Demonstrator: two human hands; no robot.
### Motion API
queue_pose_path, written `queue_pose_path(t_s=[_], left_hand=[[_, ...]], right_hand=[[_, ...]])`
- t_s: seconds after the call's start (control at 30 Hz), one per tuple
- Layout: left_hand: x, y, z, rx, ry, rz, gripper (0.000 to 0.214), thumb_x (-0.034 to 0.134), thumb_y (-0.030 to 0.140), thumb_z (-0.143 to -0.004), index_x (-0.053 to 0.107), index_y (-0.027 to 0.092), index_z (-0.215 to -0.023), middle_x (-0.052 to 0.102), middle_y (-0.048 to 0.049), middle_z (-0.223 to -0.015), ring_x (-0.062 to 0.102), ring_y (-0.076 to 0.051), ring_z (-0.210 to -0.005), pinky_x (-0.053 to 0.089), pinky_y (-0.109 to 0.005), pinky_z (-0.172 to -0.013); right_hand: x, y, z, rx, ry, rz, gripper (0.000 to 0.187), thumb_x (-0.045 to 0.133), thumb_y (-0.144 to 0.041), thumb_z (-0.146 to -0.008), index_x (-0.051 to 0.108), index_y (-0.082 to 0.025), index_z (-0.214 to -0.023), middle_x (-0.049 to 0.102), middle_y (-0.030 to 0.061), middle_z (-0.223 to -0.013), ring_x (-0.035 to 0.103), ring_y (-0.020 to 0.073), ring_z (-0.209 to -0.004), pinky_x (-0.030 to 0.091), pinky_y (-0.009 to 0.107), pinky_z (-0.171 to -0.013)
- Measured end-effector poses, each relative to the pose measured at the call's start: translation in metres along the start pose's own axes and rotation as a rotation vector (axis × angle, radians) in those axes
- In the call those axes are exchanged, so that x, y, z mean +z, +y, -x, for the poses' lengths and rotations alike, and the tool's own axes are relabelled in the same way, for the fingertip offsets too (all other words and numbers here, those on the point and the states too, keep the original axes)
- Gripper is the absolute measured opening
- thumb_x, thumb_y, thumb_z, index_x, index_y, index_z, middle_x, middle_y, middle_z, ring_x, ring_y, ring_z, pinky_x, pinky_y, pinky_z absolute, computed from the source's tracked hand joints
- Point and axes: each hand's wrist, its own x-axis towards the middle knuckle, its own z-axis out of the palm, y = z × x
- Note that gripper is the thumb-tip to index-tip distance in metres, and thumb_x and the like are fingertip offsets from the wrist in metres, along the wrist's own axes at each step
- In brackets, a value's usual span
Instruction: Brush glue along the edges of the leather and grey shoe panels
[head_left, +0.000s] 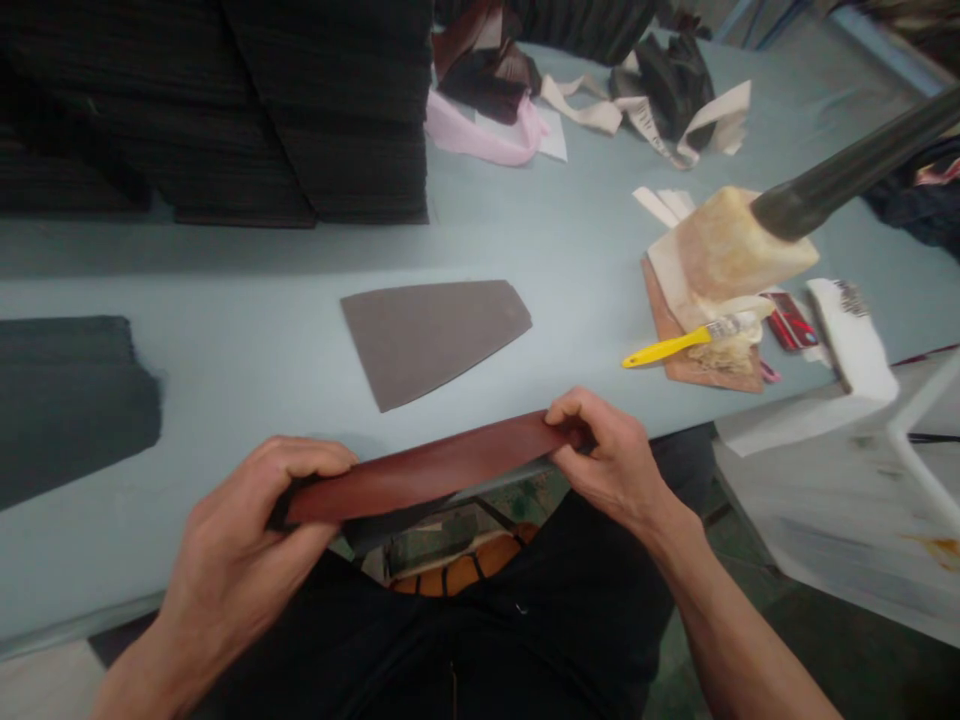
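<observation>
A reddish-brown leather piece (pixel 442 462) stretches between my two hands at the table's front edge, its middle slightly bowed. My left hand (pixel 255 520) pinches its left end between thumb and fingers. At the other end, my right hand (pixel 604 445) grips the leather with thumb below and fingers on top. Just beyond it, a flat grey tapered panel (pixel 435 340) lies on the pale blue table (pixel 247 300), apart from both hands. The underside of the held leather is mostly hidden.
Tall dark stacks (pixel 337 120) stand at the back left, and dark green pieces (pixel 75 400) lie at left. To the right, a yellow-handled brush (pixel 667 349) rests by a crusted glue container (pixel 727 245). Scraps (pixel 495 130) lie behind.
</observation>
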Motion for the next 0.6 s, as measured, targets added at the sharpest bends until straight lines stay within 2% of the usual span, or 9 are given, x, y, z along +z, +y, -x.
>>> queue_pose_path(t_s=[0.07, 0.13, 0.2, 0.33, 0.4, 0.5, 0.57, 0.6], left_hand=[[0.002, 0.004, -0.005, -0.177, 0.019, -0.051, 0.017, 0.064, 0.037, -0.086, 0.072, 0.032, -0.099, 0.078, 0.0037, -0.084, 0.073, -0.02, -0.069, 0.052, -0.031, -0.061], [0.006, 0.006, -0.012, -0.325, 0.031, -0.109, 0.03, 0.065, 0.052, -0.087, 0.073, 0.029, -0.105, 0.075, 0.0014, -0.08, 0.068, -0.02, -0.063, 0.049, -0.033, -0.059], [0.011, 0.006, -0.018, -0.354, 0.047, -0.172, 0.04, 0.063, 0.059, -0.089, 0.073, 0.027, -0.111, 0.074, -0.0005, -0.082, 0.067, -0.022, -0.067, 0.051, -0.036, -0.067], [0.018, -0.003, -0.021, -0.283, 0.094, -0.328, 0.041, 0.058, 0.055, -0.098, 0.068, 0.028, -0.127, 0.076, -0.0034, -0.096, 0.07, -0.026, -0.083, 0.052, -0.04, -0.078], [0.019, -0.007, -0.018, -0.223, 0.117, -0.401, 0.045, 0.057, 0.053, -0.102, 0.062, 0.027, -0.139, 0.077, -0.0082, -0.11, 0.071, -0.031, -0.096, 0.055, -0.046, -0.084], [0.02, -0.001, -0.014, -0.022, 0.196, -0.474, 0.052, 0.058, 0.043, -0.104, 0.049, 0.03, -0.154, 0.067, -0.0146, -0.141, 0.064, -0.038, -0.129, 0.052, -0.058, -0.107], [0.026, 0.01, -0.01, 0.146, 0.214, -0.467, 0.053, 0.06, 0.035, -0.104, 0.046, 0.031, -0.155, 0.064, -0.0134, -0.144, 0.062, -0.036, -0.133, 0.05, -0.057, -0.113], [0.031, 0.016, -0.008, 0.218, 0.183, -0.453, 0.051, 0.06, 0.033, -0.104, 0.048, 0.03, -0.153, 0.066, -0.0128, -0.141, 0.063, -0.034, -0.131, 0.052, -0.055, -0.112]], right_hand=[[-0.001, -0.003, -0.004, 0.067, -0.032, -0.005, 0.003, 0.06, -0.025, -0.088, 0.062, -0.024, -0.086, 0.06, -0.0038, -0.069, 0.049, 0.0129, -0.057, 0.038, 0.028, -0.059], [-0.001, -0.006, -0.009, 0.148, -0.046, 0.015, 0.019, 0.061, -0.038, -0.094, 0.06, -0.024, -0.081, 0.054, -0.0054, -0.061, 0.045, 0.0125, -0.053, 0.035, 0.028, -0.056], [-0.001, -0.007, -0.014, 0.21, -0.061, 0.069, 0.026, 0.061, -0.044, -0.094, 0.058, -0.025, -0.078, 0.052, -0.0061, -0.056, 0.044, 0.0126, -0.051, 0.032, 0.028, -0.056], [-0.002, -0.011, -0.024, 0.25, -0.126, 0.173, 0.023, 0.062, -0.043, -0.095, 0.06, -0.025, -0.081, 0.061, -0.0038, -0.061, 0.051, 0.0148, -0.054, 0.032, 0.029, -0.059], [-0.002, -0.013, -0.026, 0.266, -0.134, 0.208, 0.023, 0.062, -0.043, -0.096, 0.061, -0.025, -0.083, 0.064, -0.0027, -0.063, 0.053, 0.016, -0.056, 0.031, 0.029, -0.06], [-0.001, -0.016, -0.027, 0.298, -0.141, 0.245, 0.021, 0.064, -0.044, -0.098, 0.065, -0.024, -0.091, 0.065, -0.0029, -0.063, 0.054, 0.0173, -0.056, 0.03, 0.03, -0.06], [-0.001, -0.018, -0.025, 0.31, -0.128, 0.272, 0.019, 0.066, -0.043, -0.099, 0.067, -0.024, -0.103, 0.065, -0.0037, -0.063, 0.058, 0.0186, -0.057, 0.03, 0.03, -0.06], [-0.001, -0.02, -0.025, 0.306, -0.109, 0.289, 0.021, 0.067, -0.042, -0.098, 0.067, -0.024, -0.108, 0.067, -0.0035, -0.064, 0.06, 0.0193, -0.058, 0.031, 0.03, -0.06]])
